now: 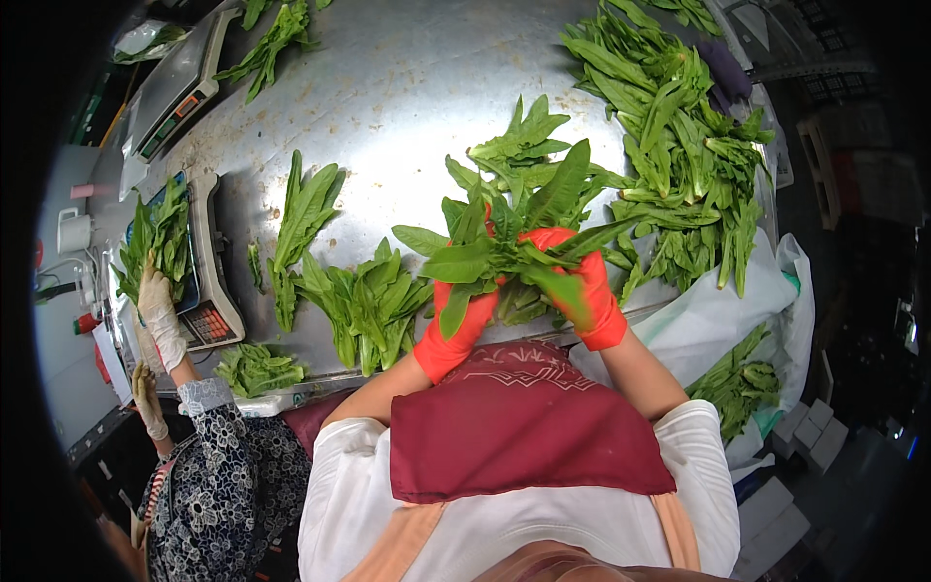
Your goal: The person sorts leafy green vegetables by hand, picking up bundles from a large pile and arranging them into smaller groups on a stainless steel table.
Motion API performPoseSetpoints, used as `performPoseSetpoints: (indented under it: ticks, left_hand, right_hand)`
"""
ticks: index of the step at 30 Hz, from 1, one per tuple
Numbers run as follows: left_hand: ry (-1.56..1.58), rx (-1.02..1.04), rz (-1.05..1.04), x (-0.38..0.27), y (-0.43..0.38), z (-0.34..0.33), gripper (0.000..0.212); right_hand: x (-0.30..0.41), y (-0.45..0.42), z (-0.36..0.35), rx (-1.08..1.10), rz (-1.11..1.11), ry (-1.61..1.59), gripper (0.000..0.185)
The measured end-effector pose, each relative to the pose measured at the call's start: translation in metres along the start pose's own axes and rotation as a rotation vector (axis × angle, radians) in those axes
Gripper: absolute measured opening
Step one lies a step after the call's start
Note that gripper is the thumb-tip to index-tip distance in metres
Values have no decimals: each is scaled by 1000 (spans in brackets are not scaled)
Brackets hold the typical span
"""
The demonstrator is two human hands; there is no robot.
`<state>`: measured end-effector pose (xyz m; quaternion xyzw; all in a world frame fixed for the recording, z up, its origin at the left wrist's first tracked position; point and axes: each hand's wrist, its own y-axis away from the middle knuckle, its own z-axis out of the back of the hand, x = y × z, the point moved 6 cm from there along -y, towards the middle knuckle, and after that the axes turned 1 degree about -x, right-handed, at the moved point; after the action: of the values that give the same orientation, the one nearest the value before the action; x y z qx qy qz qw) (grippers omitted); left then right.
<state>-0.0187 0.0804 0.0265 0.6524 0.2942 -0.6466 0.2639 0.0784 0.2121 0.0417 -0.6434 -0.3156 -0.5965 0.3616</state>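
My left hand (pixel 457 320) and my right hand (pixel 590 291), both in red rubber gloves, hold a bunch of long-leaf lettuce (pixel 509 251) between them, close to the front edge of the metal table (pixel 407 94). Its leaves fan out over both gloves and cover most of the fingers. Loose leafy stalks (pixel 520 142) lie just beyond the bunch. On my left, a clump of the same greens (pixel 371 305) rests near the table edge. A large heap of leafy greens (pixel 669 124) covers the table's right side.
A co-worker's gloved hand (pixel 158 309) touches greens on a digital scale (pixel 218 276) at the left. Another scale (pixel 174 87) stands farther back. Smaller bunches (pixel 309 211) lie between. At the right front, a white plastic bag (pixel 727 305) holds greens (pixel 742 385); a purple cloth-like item (pixel 725 73) lies by the heap.
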Motion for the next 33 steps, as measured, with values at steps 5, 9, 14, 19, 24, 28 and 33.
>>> performPoseSetpoints:
  ticks: [5, 9, 14, 19, 24, 28, 33]
  left_hand:
    - [180, -101, 140, 1, -8, -2, 35]
    - [357, 1, 399, 19, -18, 4, 25]
    - [1029, -54, 754, 65, -4, -2, 14]
    - [1060, -45, 800, 64, -4, -8, 18]
    - [877, 27, 706, 31, -12, -12, 27]
    - [823, -3, 577, 25, -14, -12, 32]
    - [753, 112, 537, 16, -18, -20, 38]
  right_hand:
    - [3, -1, -7, 88, -164, 18, 40]
    - [42, -10, -15, 36, -3, 222, 60]
    - [41, -6, -3, -69, 55, 96, 54]
    - [17, -9, 9, -59, -180, 275, 49]
    - [-21, 4, -10, 34, -557, -66, 53]
    - [-8, 0, -8, 86, -376, 301, 55]
    - [-21, 6, -6, 54, -339, 276, 43]
